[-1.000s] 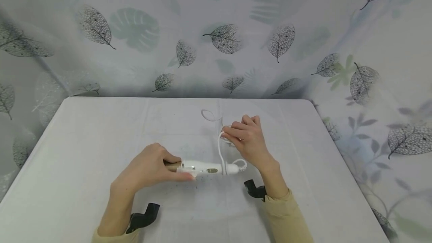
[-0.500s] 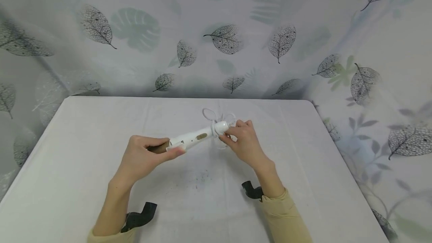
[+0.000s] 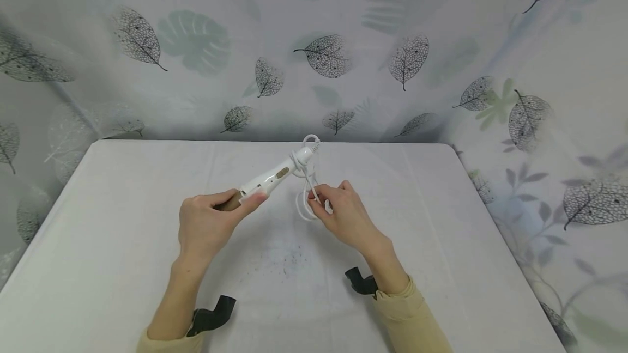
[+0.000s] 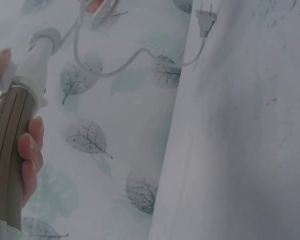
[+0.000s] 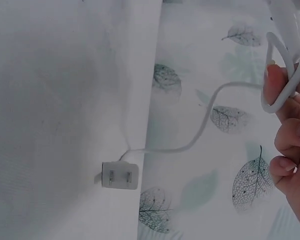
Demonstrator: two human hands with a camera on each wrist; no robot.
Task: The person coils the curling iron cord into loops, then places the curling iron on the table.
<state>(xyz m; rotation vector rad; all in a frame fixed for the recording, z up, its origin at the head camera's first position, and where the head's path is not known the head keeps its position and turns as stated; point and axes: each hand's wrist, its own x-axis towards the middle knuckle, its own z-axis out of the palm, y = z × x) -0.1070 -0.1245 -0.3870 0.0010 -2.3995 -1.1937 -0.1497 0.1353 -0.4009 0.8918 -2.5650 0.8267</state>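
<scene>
Closest in, tan sleeves reach over the white surface, dark curved pieces jutting inward at the cuffs and dark specks dotting the space between. Farther on, the left hand wraps the brown barrel of a curling iron raised above the surface; the right hand pinches its white cord. Tiny marks near the gold-brown button are unreadably small. Glossy and white-handled, the curling iron slants, cord looped round its far end and running to a two-pin plug. Behind hangs a leaf-printed curtain.
</scene>
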